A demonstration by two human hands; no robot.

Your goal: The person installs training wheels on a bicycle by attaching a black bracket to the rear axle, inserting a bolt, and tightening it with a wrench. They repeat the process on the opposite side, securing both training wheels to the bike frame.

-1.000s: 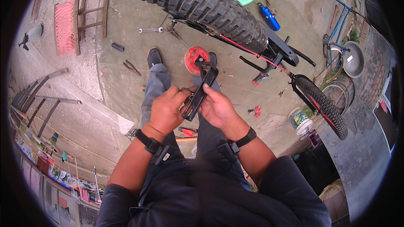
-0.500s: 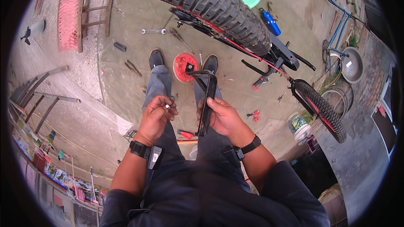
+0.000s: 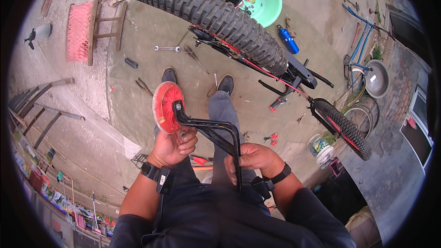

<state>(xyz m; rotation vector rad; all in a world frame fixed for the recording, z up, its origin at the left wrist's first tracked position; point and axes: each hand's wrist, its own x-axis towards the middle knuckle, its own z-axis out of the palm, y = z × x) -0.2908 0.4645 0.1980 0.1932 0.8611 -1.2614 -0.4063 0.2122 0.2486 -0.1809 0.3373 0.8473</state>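
My right hand (image 3: 257,158) grips the upright end of a black metal bracket (image 3: 216,128), thumb along its side. At the bracket's other end a red training wheel (image 3: 168,108) hangs on a bolt, tilted on edge. My left hand (image 3: 171,149) is closed just below the wheel's rim, fingers curled around a small silvery metal piece (image 3: 183,134) too small to name surely. Whether those fingers also touch the wheel I cannot tell. Ahead of me a bicycle lies with its knobby tyre (image 3: 211,23) nearest.
A spanner (image 3: 167,48), pliers (image 3: 144,86) and a screwdriver (image 3: 196,59) lie on the ground mat. Beyond the tyre are a green basin (image 3: 262,7) and a blue bottle (image 3: 288,39). A stool with a pink woven seat (image 3: 79,32) stands left; a blue bike frame (image 3: 360,41) is far right.
The training wheel has swung left and nearer, over my left hand. My right hand has moved lower and slightly right with the bracket; my left has come down a little.
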